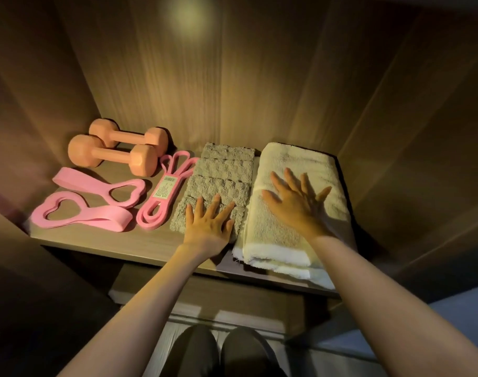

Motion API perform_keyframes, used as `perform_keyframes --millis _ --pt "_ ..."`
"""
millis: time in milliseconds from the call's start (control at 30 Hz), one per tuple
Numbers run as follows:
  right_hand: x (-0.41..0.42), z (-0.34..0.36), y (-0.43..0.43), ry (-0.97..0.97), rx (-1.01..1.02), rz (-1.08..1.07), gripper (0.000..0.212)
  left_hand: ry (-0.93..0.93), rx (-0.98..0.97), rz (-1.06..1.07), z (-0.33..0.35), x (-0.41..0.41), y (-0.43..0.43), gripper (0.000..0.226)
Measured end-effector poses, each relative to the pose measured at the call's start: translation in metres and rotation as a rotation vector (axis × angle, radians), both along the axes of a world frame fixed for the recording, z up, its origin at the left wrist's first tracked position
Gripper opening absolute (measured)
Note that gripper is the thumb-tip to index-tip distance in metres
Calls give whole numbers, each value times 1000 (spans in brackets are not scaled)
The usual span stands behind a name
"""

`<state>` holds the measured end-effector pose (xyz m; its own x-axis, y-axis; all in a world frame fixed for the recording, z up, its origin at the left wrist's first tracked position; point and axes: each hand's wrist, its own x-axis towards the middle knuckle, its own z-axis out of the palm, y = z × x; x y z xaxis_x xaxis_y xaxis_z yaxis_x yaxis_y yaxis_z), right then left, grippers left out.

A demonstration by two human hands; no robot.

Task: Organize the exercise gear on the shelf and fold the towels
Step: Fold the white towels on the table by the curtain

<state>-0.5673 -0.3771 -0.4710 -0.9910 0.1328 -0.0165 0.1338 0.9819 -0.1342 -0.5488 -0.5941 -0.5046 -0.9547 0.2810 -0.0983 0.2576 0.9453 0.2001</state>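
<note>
On the wooden shelf point(101, 240) lie two orange dumbbells point(112, 155) at the back left. In front of them lie pink heart-shaped bands point(96, 202), with a pink loop band point(161, 197) bearing a label beside them. A folded grey textured towel point(221, 175) lies in the middle. A folded cream towel point(295, 240) lies to its right, its front edge hanging past the shelf lip. My left hand point(209, 224) rests flat with spread fingers on the grey towel's near end. My right hand point(295, 202) lies flat with spread fingers on the cream towel.
Wooden side walls point(395, 131) and a back panel enclose the shelf closely. A lower shelf edge point(205, 300) shows beneath. My knees point(218, 349) are visible at the bottom. A light spot glows on the back panel above.
</note>
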Motion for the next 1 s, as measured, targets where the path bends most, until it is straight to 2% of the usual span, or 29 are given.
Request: perform_keyframes --millis 100,167,300,367,533,667,800,1000 --pt "22 2 -3 64 -169 27 51 -22 -7 -3 9 4 0 52" --pt "43 5 -5 76 -183 39 48 -28 16 -2 18 7 1 52" --pt "83 27 4 -187 -287 28 49 -38 56 -15 43 19 4 51" --pt "107 41 6 -228 -235 27 48 -29 69 -17 56 32 9 52" --pt "175 64 6 111 -194 61 48 196 137 -96 88 87 19 48" --pt "223 66 7 339 -249 122 45 334 190 -208 105 123 18 51" --pt "255 66 9 415 -247 96 42 328 178 -268 106 152 20 55" --pt "281 52 18 400 -192 52 46 267 203 -316 86 174 30 56"
